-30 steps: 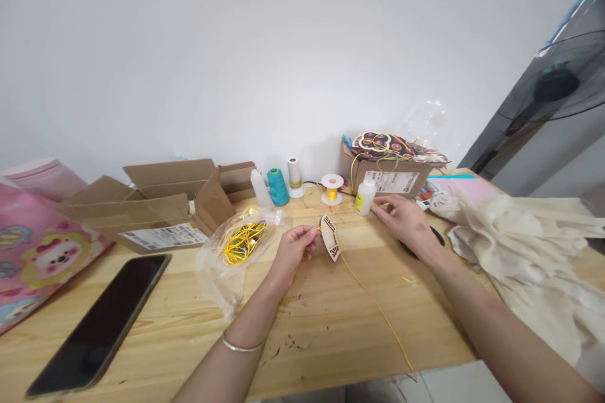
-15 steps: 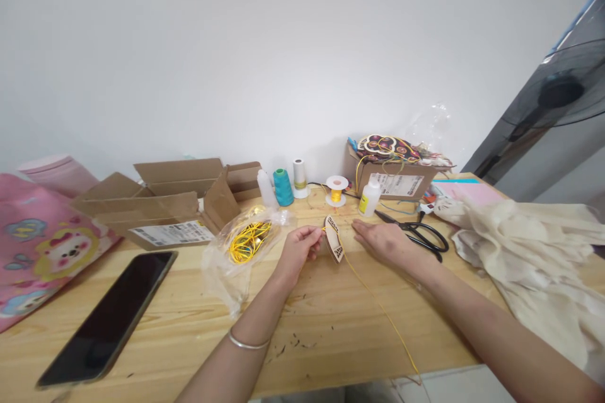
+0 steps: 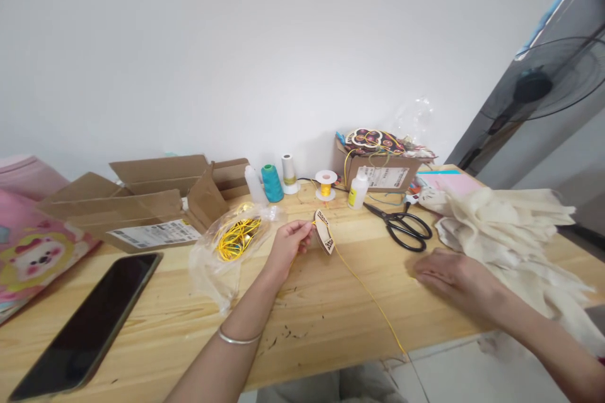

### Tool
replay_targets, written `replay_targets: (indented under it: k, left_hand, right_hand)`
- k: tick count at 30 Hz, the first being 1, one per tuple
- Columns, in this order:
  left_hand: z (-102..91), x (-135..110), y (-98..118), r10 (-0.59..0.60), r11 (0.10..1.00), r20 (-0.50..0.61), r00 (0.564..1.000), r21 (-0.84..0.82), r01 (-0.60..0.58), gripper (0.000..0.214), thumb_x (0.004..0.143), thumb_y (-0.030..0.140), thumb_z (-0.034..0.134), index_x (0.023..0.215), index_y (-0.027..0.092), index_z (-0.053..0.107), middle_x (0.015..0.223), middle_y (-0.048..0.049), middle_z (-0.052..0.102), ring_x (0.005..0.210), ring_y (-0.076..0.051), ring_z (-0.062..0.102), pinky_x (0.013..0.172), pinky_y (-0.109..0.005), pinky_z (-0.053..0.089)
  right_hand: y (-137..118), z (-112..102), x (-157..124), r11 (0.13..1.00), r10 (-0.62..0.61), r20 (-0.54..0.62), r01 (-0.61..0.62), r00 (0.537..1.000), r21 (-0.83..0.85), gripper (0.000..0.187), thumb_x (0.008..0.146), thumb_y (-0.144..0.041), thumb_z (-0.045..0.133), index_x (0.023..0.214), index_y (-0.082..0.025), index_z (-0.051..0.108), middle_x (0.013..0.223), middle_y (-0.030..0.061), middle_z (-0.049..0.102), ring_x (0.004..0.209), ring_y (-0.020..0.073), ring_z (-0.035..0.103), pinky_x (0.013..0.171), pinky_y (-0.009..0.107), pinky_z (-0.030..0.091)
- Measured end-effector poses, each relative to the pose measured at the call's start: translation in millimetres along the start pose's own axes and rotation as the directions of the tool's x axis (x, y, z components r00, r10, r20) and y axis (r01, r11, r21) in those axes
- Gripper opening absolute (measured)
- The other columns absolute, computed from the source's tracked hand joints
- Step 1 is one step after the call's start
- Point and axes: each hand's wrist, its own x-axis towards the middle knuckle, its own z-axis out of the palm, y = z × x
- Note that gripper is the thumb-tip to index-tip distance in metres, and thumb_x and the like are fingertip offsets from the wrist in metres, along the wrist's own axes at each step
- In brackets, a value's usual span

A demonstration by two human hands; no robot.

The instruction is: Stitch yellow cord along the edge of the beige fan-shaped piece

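My left hand (image 3: 290,244) is closed in a pinch on yellow cord at the left edge of a small curved wooden piece (image 3: 324,233). That piece has openwork cut-outs at both ends and is tilted just off my fingertips. From its lower right a yellow cord (image 3: 373,298) runs across the table and over the front edge. Low over the table on the right is my right hand (image 3: 447,274), fingers pressed together; a tiny yellow bit shows by its fingertips, but what it holds is unclear. Black-handled scissors (image 3: 401,227) lie just beyond it.
At the back stand an open cardboard box (image 3: 142,208), a teal thread cone (image 3: 272,184), a yellow-wound spool (image 3: 326,187), a white bottle (image 3: 358,192) and a full box (image 3: 378,173). A phone (image 3: 89,321) lies left, cream cloth (image 3: 505,233) right. A plastic bag (image 3: 208,274) holds yellow cord.
My right hand has moved right and nearer to me, off the table area beside the scissors, which now show fully. My left hand keeps its pinch. The view has shifted slightly right.
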Motion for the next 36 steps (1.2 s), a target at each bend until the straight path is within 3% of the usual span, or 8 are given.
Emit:
replay_targets:
  k: [3, 9, 13, 18, 22, 27, 32, 36]
  left_hand:
    - [-0.4, 0.0, -0.3, 0.008, 1.0, 0.001, 1.0, -0.009, -0.008, 0.027, 0.058, 0.038, 0.061, 0.068, 0.013, 0.061, 0.058, 0.0011, 0.05, 0.047, -0.005, 0.042, 0.041, -0.016, 0.029]
    - [-0.9, -0.6, 0.7, -0.007, 1.0, 0.01, 1.0, 0.004, 0.007, 0.025, 0.062, 0.036, 0.06, 0.07, 0.012, 0.061, 0.06, 0.0008, 0.051, 0.048, -0.004, 0.042, 0.041, -0.016, 0.029]
    - [-0.7, -1.2, 1.5, -0.009, 1.0, 0.014, 1.0, 0.012, 0.009, 0.024, 0.063, 0.036, 0.059, 0.07, 0.013, 0.06, 0.061, 0.001, 0.051, 0.049, -0.005, 0.042, 0.041, -0.015, 0.03]
    - [-1.1, -1.1, 0.9, -0.007, 1.0, 0.018, 1.0, 0.021, 0.006, 0.025, 0.064, 0.035, 0.058, 0.072, 0.012, 0.06, 0.062, 0.0007, 0.05, 0.049, -0.004, 0.042, 0.042, -0.015, 0.029]
    - [-1.1, -0.3, 0.3, -0.004, 1.0, 0.015, 1.0, 0.02, 0.003, 0.024, 0.063, 0.036, 0.059, 0.071, 0.012, 0.06, 0.06, 0.0013, 0.05, 0.048, -0.004, 0.042, 0.042, -0.016, 0.029]
    - [-1.1, 0.0, 0.4, -0.004, 1.0, 0.011, 1.0, 0.023, 0.004, 0.024, 0.064, 0.035, 0.058, 0.07, 0.012, 0.06, 0.06, 0.0015, 0.05, 0.048, -0.004, 0.042, 0.042, -0.016, 0.029]
    - [-1.3, -0.1, -0.6, -0.009, 1.0, 0.01, 1.0, 0.027, 0.009, 0.022, 0.064, 0.034, 0.058, 0.071, 0.013, 0.06, 0.06, 0.002, 0.05, 0.047, -0.004, 0.041, 0.041, -0.016, 0.029]
    - [-1.2, 0.3, -0.7, -0.011, 1.0, 0.012, 1.0, 0.022, 0.011, 0.023, 0.064, 0.035, 0.059, 0.07, 0.013, 0.06, 0.059, 0.0022, 0.05, 0.047, -0.004, 0.041, 0.041, -0.016, 0.028]
  right_hand:
    - [5.4, 7.8, -1.4, 0.997, -0.027, 0.023, 0.025, 0.999, 0.077, 0.026, 0.075, -0.035, 0.047, 0.093, -0.02, 0.059, 0.094, 0.0055, 0.062, 0.085, 0.0161, 0.057, 0.072, 0.027, 0.047]
    - [5.4, 17.7, 4.8, 0.982, 0.081, -0.07, -0.067, 0.994, 0.177, 0.023, 0.079, -0.033, 0.04, 0.085, -0.021, 0.059, 0.089, 0.0037, 0.061, 0.081, 0.0141, 0.057, 0.071, 0.026, 0.046]
    - [10.2, 11.9, 11.7, 0.989, 0.139, -0.184, -0.145, 0.973, -0.024, 0.022, 0.077, -0.025, 0.039, 0.085, -0.019, 0.059, 0.089, 0.0057, 0.061, 0.084, 0.0173, 0.056, 0.072, 0.029, 0.045]
    - [27.2, 9.4, 26.6, 0.97, 0.112, -0.027, -0.116, 0.993, -0.212, 0.031, 0.065, -0.011, 0.04, 0.09, -0.019, 0.056, 0.085, 0.0038, 0.063, 0.079, 0.0167, 0.058, 0.064, 0.025, 0.043]
    - [49.0, -0.9, 38.7, 0.951, 0.15, -0.005, -0.146, 0.989, -0.271, 0.021, 0.064, -0.015, 0.042, 0.079, -0.019, 0.055, 0.076, 0.0029, 0.062, 0.069, 0.0161, 0.058, 0.055, 0.023, 0.041]
    - [73.9, -9.2, 44.7, 0.953, 0.085, 0.007, -0.079, 0.996, -0.294, 0.023, 0.064, -0.009, 0.039, 0.077, -0.018, 0.056, 0.079, 0.0053, 0.062, 0.074, 0.0179, 0.057, 0.062, 0.027, 0.044]
    - [53.8, 6.6, 47.4, 0.993, -0.022, -0.104, 0.009, 0.994, -0.118, 0.03, 0.071, -0.015, 0.039, 0.096, -0.018, 0.056, 0.098, 0.0067, 0.06, 0.092, 0.0181, 0.055, 0.08, 0.03, 0.044]
    - [28.9, 23.7, 46.5, 0.988, -0.148, -0.002, 0.148, 0.989, 0.049, 0.048, 0.078, -0.035, 0.042, 0.12, -0.013, 0.04, 0.123, 0.0102, 0.044, 0.112, 0.0198, 0.041, 0.093, 0.034, 0.036]
